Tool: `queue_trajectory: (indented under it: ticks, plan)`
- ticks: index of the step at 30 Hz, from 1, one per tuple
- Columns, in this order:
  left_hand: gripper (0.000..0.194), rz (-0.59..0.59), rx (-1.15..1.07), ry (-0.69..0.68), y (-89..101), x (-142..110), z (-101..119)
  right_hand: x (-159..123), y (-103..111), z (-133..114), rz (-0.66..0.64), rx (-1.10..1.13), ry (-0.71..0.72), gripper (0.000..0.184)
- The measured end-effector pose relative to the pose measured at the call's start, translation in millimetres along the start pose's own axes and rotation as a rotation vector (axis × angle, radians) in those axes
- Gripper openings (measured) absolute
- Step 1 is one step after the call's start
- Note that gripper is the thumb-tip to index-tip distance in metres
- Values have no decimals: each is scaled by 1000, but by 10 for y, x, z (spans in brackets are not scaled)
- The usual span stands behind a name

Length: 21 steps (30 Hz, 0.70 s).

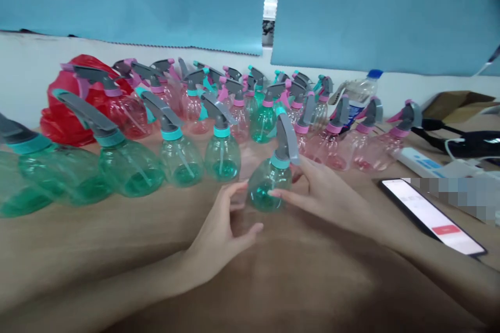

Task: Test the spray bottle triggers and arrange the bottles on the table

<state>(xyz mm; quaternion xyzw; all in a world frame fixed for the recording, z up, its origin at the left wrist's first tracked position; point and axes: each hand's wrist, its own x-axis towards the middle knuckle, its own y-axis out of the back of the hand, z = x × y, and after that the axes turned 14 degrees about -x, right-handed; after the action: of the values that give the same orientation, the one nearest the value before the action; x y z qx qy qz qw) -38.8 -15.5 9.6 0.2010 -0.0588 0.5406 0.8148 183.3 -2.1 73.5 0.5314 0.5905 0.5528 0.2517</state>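
A green spray bottle (269, 190) with a grey trigger head and teal collar stands upright on the table in front of me. My right hand (318, 192) grips its body from the right, thumb across the front and the other fingers partly hidden behind. On the left side, my left hand (230, 223) curves around the bottle with thumb and fingers apart; its fingertips are at the bottle's edge, and whether they touch cannot be made out. Just behind stands another green spray bottle (222, 158) in a row of similar ones.
Many pink and green spray bottles (238, 114) crowd the back of the wooden table (273, 281). A red plastic bag (64, 114) lies back left. To the right are a lit phone (433, 216), a white power strip (422, 162), a blue-capped water bottle (363, 88) and a cardboard box (457, 104).
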Motion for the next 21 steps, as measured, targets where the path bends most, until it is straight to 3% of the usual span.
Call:
queue_trajectory:
  ticks: [6, 11, 16, 21]
  plan:
    - [88, -155, -13, 33, -307, 331, 17, -345, 263, 272, -76, 44, 111, 49]
    - [85, -275, -7, 17, -530, 470, 56, -492, 358, 477, -131, 167, 98, 66]
    - [81, -273, -34, -15, -814, 535, 30, -497, 291, 587, 46, 403, -40, 68]
    - [84, -337, -33, -67, -1058, 610, 36, -487, 268, 629, 139, 451, -214, 52]
